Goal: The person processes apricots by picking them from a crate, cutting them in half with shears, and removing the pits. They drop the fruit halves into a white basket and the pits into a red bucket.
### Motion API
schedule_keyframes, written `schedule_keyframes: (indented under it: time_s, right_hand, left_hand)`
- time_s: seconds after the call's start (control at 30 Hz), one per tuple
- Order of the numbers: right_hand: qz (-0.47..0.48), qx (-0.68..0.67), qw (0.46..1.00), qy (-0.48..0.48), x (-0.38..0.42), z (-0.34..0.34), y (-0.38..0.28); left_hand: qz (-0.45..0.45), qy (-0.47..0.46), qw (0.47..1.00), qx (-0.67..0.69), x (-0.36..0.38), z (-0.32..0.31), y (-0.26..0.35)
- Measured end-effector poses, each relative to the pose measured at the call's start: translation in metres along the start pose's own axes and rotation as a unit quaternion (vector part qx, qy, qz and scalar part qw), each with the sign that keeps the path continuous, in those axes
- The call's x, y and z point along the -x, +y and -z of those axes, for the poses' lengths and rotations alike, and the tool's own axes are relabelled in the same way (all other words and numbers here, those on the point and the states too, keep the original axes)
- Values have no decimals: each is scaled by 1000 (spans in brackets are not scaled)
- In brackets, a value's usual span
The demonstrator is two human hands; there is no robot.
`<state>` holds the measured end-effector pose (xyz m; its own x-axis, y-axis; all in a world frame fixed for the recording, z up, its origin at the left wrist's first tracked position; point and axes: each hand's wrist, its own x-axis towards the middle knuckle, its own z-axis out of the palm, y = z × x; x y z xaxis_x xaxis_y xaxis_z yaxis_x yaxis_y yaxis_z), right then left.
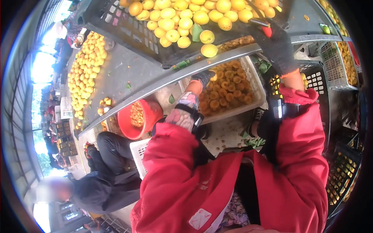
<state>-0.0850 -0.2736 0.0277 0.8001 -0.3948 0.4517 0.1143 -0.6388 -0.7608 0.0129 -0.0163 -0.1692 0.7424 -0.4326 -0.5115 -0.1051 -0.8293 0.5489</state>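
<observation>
My left hand (203, 79), in a dark glove, is over the left edge of a white crate (257, 79) of halved orange fruit (225, 93). Its fingers are closed on a piece of yellow fruit (213, 75). My right hand (272, 37), also gloved, is above the metal table edge at the upper right. It is closed around a small tool (259, 22) with a red part. Near it, yellow fruit (200, 17) fills a tipped black crate (143, 46), with a green leaf (197, 33) among the fruit.
A metal rail (155, 86) edges the grey table (124, 70). More yellow fruit (87, 70) lies at its left. A red bucket (151, 112) holds small pits below. A seated person (105, 182) is at the left. Black crates (342, 174) stand at the right.
</observation>
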Motion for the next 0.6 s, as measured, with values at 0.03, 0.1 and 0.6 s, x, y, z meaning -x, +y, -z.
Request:
schedule_keyframes:
  time_s: [0.03, 0.1, 0.6]
  right_hand:
    - [-5, 9, 1000, -5, -1, 0, -1]
    - [0, 21, 1000, 10, 1, -2, -1]
    - [-22, 9, 999, -37, 1, -5, -3]
  left_hand:
    - [10, 26, 999, -41, -13, -12, -11]
    - [29, 79, 989, -121, -38, -33, -28]
    - [115, 82, 952, -270, -68, -92, -68]
